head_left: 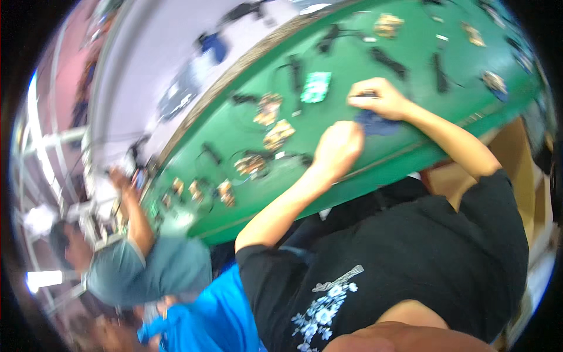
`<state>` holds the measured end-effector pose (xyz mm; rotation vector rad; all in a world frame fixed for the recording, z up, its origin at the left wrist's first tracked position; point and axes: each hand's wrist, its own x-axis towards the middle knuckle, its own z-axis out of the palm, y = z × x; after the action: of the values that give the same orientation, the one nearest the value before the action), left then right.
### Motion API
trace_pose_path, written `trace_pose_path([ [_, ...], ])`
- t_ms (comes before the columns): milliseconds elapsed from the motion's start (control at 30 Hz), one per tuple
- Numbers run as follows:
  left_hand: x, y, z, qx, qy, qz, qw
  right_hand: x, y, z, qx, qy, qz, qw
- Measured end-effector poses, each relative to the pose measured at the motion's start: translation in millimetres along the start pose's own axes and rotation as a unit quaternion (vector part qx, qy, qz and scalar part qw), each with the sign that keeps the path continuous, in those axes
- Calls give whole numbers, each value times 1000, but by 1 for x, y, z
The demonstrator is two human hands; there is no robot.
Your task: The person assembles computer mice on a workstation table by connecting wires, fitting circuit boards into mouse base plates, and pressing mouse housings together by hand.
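Over the green table (223, 176), my two hands are close together. My right hand (381, 100) is closed, and a small dark piece shows among its curled fingers; its kind is too blurred to tell. My left hand (340, 149) is closed like a fist, with its fingertips turned away, so what it holds is hidden. A dark blue, soft-looking piece (381, 125) is partly behind and below my hands, beside the fingers of both. A green-and-white packet (316, 87) lies beyond them.
Several black cable bundles (387, 62) and small brown-gold packs (278, 135) are spread along the table. Behind its raised edge (234, 70) runs a pale surface with a clear bag (179, 94). A person in grey-green (152, 267) and someone in blue (205, 317) are at left.
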<state>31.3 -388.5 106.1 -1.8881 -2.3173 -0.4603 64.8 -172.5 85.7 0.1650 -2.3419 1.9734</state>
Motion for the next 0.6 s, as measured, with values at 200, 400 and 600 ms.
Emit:
trace_pose_path([
  [200,4,13,-7,31,-6,51,998,-20,-17,-17,-48,13,2,999],
  [400,-11,12,-18,22,21,-7,999,-10,-13,-7,-51,4,-6,999],
  [600,0,10,-1,-46,90,-52,994,-12,-13,-2,-72,38,0,997],
])
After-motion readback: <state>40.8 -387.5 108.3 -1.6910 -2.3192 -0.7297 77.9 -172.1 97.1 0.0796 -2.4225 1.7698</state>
